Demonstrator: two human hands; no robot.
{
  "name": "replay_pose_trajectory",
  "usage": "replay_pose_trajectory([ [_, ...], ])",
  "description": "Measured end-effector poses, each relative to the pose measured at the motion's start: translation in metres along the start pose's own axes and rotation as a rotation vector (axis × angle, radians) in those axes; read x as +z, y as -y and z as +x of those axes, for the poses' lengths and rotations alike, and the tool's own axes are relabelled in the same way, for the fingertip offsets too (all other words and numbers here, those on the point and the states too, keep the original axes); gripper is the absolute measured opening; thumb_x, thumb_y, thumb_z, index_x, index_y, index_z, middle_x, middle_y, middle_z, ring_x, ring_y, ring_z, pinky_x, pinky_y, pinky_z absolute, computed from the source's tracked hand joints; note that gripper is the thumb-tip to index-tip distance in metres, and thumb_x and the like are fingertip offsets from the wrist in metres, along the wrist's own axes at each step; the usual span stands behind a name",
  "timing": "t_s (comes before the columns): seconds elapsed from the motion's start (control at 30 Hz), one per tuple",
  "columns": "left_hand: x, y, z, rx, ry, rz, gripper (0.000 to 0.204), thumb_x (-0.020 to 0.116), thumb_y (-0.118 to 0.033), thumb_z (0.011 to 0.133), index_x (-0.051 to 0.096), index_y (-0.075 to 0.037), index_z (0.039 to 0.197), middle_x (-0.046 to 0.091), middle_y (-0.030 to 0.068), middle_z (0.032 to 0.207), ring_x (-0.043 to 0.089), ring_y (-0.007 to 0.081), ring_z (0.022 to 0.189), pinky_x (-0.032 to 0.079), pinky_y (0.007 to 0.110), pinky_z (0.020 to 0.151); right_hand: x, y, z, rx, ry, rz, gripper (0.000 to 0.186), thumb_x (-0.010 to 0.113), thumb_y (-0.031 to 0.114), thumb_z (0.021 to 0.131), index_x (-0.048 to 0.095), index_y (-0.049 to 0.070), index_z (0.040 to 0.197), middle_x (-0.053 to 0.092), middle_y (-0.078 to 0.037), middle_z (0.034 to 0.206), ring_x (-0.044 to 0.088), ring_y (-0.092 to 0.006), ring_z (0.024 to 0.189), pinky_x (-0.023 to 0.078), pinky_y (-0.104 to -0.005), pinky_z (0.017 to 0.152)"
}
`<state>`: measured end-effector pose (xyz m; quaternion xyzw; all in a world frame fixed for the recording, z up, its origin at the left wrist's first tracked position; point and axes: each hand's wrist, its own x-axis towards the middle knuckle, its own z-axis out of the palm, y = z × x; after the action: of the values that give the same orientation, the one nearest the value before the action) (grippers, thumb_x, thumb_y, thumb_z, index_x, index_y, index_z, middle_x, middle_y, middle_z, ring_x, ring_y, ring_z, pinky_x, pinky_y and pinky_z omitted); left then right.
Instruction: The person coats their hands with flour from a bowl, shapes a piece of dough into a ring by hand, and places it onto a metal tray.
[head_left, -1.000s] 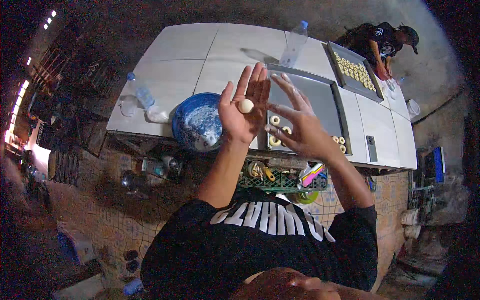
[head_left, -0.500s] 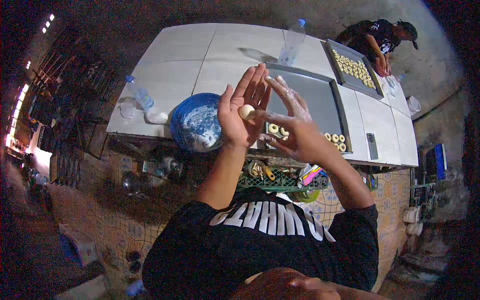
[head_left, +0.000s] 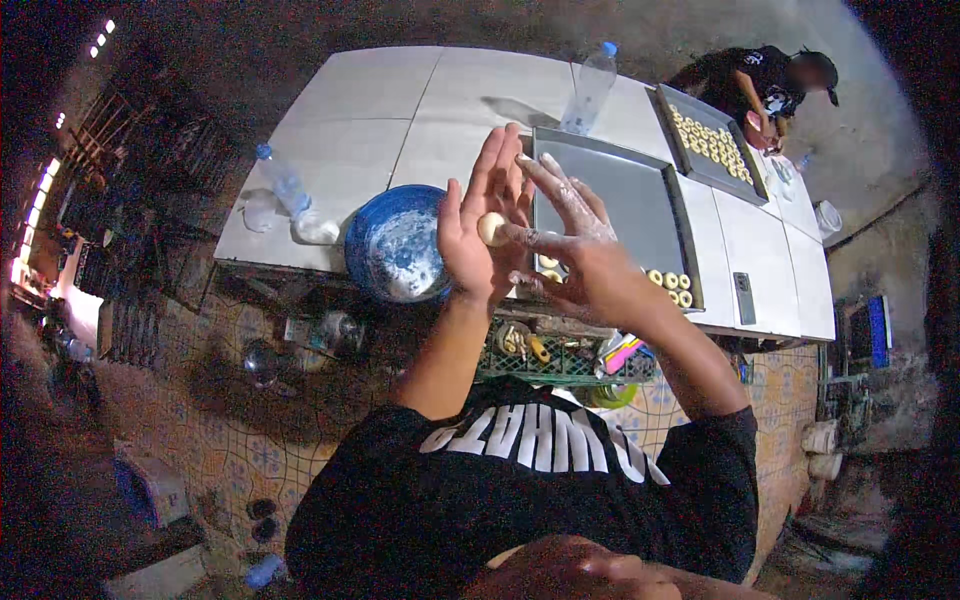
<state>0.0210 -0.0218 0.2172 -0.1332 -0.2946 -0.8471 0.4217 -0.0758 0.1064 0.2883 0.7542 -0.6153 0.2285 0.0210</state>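
A small pale dough ball rests on the palm of my left hand, which holds it up with its fingers stretched out. Flour-dusted and spread are the fingers of my right hand; its index fingertip touches the ball's right side. Both hands are raised over the near edge of the table. Partly behind my right hand is a grey metal tray with dough rings along its near end. Just left of my left hand stands a blue basin with white flour in it.
Another tray of dough rings lies at the far right of the tiled table, near a person. A clear bottle stands at the back; another bottle is at the left. A phone lies near the right front edge.
My right hand has shifted slightly left, its index finger still at the dough ball. My left hand stays nearly in place, turned slightly.
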Motion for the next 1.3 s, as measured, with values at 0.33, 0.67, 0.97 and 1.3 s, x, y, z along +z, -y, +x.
replay_pose_trajectory([
  [0.33,0.009,-0.001,-0.001,0.039,0.027,0.013,0.076,0.032,-0.053,0.105,0.021,-0.005,0.164,0.014,0.0167,0.172,0.008,0.0336,0.160,0.003,0.049,0.129,-0.003,0.007,0.004,0.001,-0.006,-0.031,0.040,0.080,0.029,0.083,0.076,0.020,0.122,0.022,-0.018,0.169,0.020,-0.0400,0.156,0.020,-0.0594,0.124],
  [0.67,0.012,-0.001,-0.001,0.020,-0.009,-0.117,0.078,0.041,-0.050,0.105,0.018,-0.005,0.164,0.011,0.0186,0.172,0.012,0.0328,0.159,0.014,0.048,0.128,0.004,0.003,0.007,-0.059,-0.056,-0.066,0.037,0.083,0.029,0.076,0.079,0.018,0.111,0.024,-0.017,0.169,0.020,-0.0370,0.157,0.022,-0.0588,0.123],
  [0.97,-0.005,0.003,0.006,-0.051,0.016,-0.356,0.072,0.035,-0.051,0.106,0.023,-0.009,0.164,0.017,0.0151,0.172,0.014,0.0267,0.159,0.018,0.047,0.127,0.015,-0.008,0.013,-0.086,-0.098,-0.060,0.033,0.078,0.014,0.080,0.078,0.015,0.113,0.063,-0.012,0.132,0.057,-0.0391,0.123,0.043,-0.0499,0.108],
  [1.3,0.006,-0.003,0.000,-0.146,-0.045,-0.540,0.074,0.033,-0.055,0.105,0.024,-0.012,0.164,0.018,0.0159,0.171,0.017,0.0293,0.158,0.019,0.045,0.127,0.002,-0.002,0.021,-0.087,-0.073,-0.098,0.048,0.074,0.057,0.085,0.076,0.021,0.116,0.039,-0.017,0.157,0.033,-0.0444,0.145,0.034,-0.0609,0.114],
])
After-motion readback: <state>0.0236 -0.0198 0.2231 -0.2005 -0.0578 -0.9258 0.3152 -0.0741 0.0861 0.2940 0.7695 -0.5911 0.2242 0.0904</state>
